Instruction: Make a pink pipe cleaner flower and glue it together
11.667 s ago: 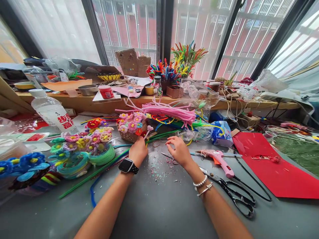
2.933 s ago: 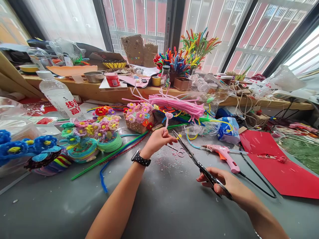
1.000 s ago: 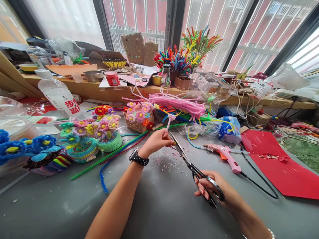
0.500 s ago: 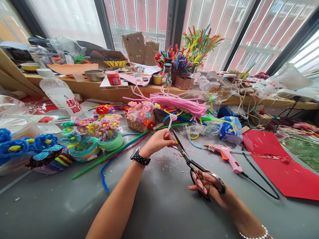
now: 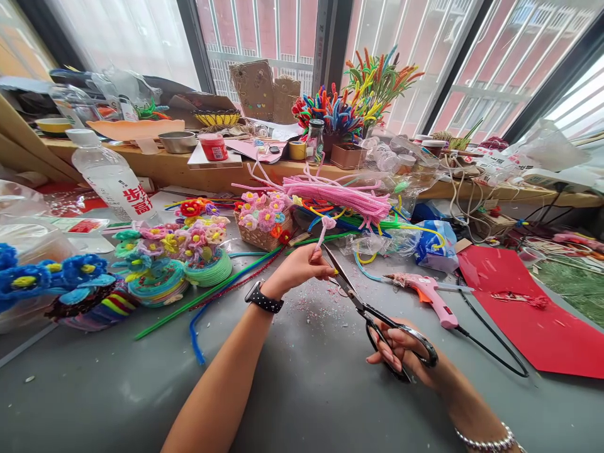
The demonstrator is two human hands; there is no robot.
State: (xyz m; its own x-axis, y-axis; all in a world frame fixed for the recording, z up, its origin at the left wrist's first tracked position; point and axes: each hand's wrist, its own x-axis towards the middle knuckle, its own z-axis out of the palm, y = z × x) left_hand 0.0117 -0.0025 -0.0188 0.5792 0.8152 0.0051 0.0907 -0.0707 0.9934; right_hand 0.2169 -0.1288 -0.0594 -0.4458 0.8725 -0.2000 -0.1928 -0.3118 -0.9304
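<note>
My left hand (image 5: 302,270) is pinching a pink stem (image 5: 321,235) between thumb and fingertips, with hardly a gap between them; the other fingers are curling toward my right. The stem is standing nearly upright above my grip, slightly tilted, its fuzzy head on top, in front of the pink bundle (image 5: 337,196).

My right hand (image 5: 401,352) is holding the scissors (image 5: 359,307), its fingers partly spread and bent around the handle loops. The blades are pointing up toward my left fingertips, standing slightly apart; I cannot tell whether they are touching anything there.

My grip is hiding the stem's lower end, and the loops are covering parts of my right fingers. A small yellow spot is showing at my left fingertips, too small to make out. My bracelet (image 5: 486,444) is running out at the bottom edge. The glue gun (image 5: 431,299) is lying on the table (image 5: 292,396), beyond my right hand.
</note>
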